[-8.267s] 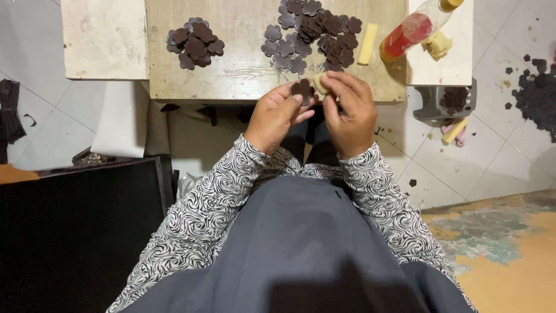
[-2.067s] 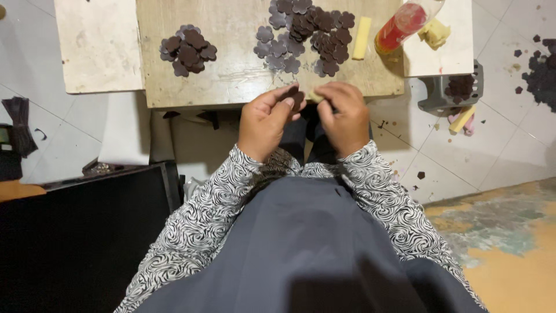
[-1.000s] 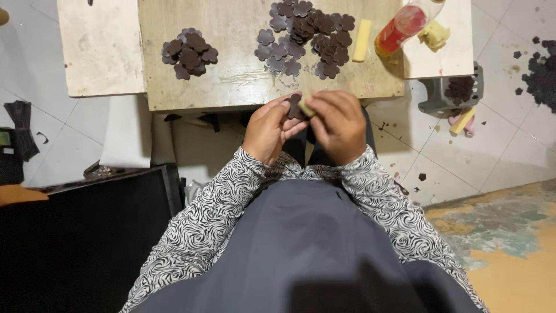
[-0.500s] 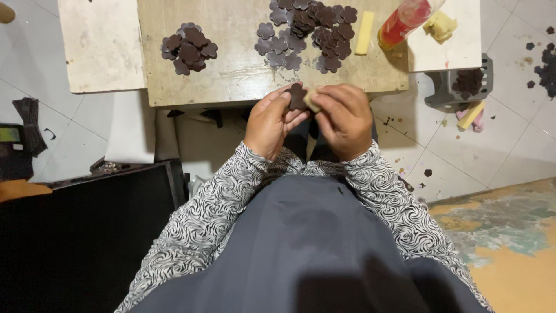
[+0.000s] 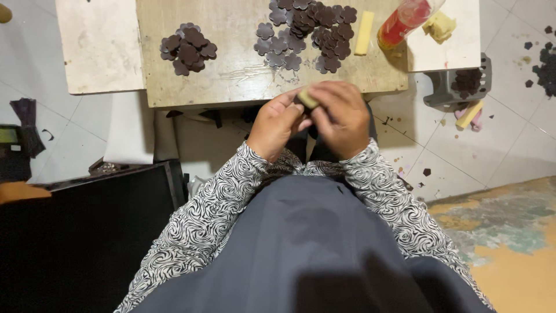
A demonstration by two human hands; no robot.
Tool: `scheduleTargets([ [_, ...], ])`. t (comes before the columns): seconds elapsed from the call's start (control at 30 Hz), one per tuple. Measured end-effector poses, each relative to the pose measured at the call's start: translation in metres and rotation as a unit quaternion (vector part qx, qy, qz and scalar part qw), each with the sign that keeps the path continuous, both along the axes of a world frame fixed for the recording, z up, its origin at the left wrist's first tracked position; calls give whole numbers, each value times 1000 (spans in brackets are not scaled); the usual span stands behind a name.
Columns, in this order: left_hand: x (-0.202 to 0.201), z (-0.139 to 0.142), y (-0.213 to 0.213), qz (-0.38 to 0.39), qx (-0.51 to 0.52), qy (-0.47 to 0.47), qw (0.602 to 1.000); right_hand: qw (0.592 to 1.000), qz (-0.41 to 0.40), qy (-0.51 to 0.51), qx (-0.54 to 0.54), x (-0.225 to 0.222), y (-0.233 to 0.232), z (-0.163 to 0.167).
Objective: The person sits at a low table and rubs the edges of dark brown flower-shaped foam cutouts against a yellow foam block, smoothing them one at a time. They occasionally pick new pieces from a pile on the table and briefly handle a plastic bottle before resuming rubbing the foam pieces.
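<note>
Yellowish block (image 5: 308, 98) sits pinched between both hands just off the bench (image 5: 231, 81) edge — left hand (image 5: 277, 124) and right hand (image 5: 341, 119) closed on it; keep fingertips steady, pressure even

Dark brown flower-shaped pieces (image 5: 307, 26) lie heaped on the pale tan wooden board (image 5: 231, 75). A red bottle (image 5: 405, 20) stands beside a pale yellow stick (image 5: 364, 32). The sleeves (image 5: 208, 214) show black-and-white swirls above a plain grey apron (image 5: 301, 249). White floor tiles (image 5: 509, 133).
</note>
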State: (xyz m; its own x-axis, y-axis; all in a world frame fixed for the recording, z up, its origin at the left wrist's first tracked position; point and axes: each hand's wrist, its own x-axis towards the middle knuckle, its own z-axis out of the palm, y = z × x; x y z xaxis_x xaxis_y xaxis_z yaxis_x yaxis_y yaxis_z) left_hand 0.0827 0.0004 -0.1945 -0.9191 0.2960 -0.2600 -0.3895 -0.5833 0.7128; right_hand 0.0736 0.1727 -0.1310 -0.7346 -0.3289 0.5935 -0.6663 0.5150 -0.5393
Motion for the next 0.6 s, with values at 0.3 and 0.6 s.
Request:
scheduleTargets([
  [0.3, 3, 0, -8, -11, -16, 44, 999, 998, -33, -15, 47, -5, -7, 8],
  [0.6, 3, 15, -19, 38, 70, -27, 996, 992, 96, 40, 72, 5, -18, 9],
])
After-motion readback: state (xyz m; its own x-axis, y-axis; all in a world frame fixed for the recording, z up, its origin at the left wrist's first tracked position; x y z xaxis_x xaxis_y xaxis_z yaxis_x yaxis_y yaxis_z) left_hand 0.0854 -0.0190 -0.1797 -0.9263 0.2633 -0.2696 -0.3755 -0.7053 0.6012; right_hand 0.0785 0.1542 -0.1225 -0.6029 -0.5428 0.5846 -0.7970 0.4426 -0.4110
